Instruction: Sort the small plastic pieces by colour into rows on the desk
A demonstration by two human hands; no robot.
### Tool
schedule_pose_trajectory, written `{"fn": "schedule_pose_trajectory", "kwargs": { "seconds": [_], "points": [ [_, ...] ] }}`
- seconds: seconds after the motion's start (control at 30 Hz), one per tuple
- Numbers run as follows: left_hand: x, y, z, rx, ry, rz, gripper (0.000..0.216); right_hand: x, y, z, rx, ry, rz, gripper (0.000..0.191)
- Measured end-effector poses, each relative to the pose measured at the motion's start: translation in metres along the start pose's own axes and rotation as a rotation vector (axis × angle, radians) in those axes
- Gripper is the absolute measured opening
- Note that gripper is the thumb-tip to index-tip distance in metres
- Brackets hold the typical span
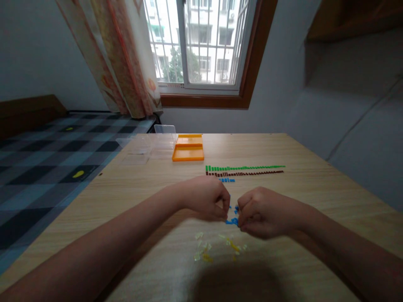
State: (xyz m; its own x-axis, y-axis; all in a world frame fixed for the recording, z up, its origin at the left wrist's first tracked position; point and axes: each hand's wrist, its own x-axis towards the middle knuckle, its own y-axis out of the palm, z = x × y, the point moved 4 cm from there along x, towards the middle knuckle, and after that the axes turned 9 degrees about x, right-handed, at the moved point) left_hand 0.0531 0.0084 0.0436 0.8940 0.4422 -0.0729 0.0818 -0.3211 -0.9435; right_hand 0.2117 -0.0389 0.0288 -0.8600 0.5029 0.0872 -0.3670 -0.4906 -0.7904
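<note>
My left hand (209,197) is closed in a pinch over the middle of the table, its fingertips at the left edge of a small pile of blue pieces (233,221). Facing it, my right hand (260,213) is also closed, with thumb and fingers against the right side of that pile. What either pinch holds is too small to make out. Just beyond my left wrist lies a short row of blue pieces (227,180), partly covered by the hand. Behind it run a long row of brown pieces (242,173) and one of green pieces (242,168).
Nearer me, clear and yellow pieces (206,256) lie scattered on the wooden table (151,251). At the back left stand an open orange box (188,159) and clear plastic cases (138,153). A bed (56,155) is on the left, a window (204,50) ahead.
</note>
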Motion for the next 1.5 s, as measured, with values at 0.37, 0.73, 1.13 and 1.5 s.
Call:
{"fn": "schedule_pose_trajectory", "kwargs": {
  "seconds": [0.37, 0.73, 1.13, 1.5],
  "points": [
    [0.004, 0.013, -0.022, 0.194, 0.017, 0.023, 0.012, -0.001, 0.003, -0.005, -0.038, 0.038, -0.017, 0.015],
    [0.005, 0.015, -0.022, 0.219, 0.022, 0.045, 0.018, -0.003, -0.008, -0.005, -0.009, 0.04, -0.058, 0.016],
    [-0.002, -0.02, -0.006, 0.283, -0.062, 0.024, 0.018, -0.004, -0.025, -0.044, -0.194, 0.244, -0.258, 0.016],
    [-0.008, -0.016, 0.02, 0.38, -0.233, 0.166, 0.017, 0.004, -0.009, -0.044, -0.161, 0.172, -0.348, 0.012]
  ]
}}
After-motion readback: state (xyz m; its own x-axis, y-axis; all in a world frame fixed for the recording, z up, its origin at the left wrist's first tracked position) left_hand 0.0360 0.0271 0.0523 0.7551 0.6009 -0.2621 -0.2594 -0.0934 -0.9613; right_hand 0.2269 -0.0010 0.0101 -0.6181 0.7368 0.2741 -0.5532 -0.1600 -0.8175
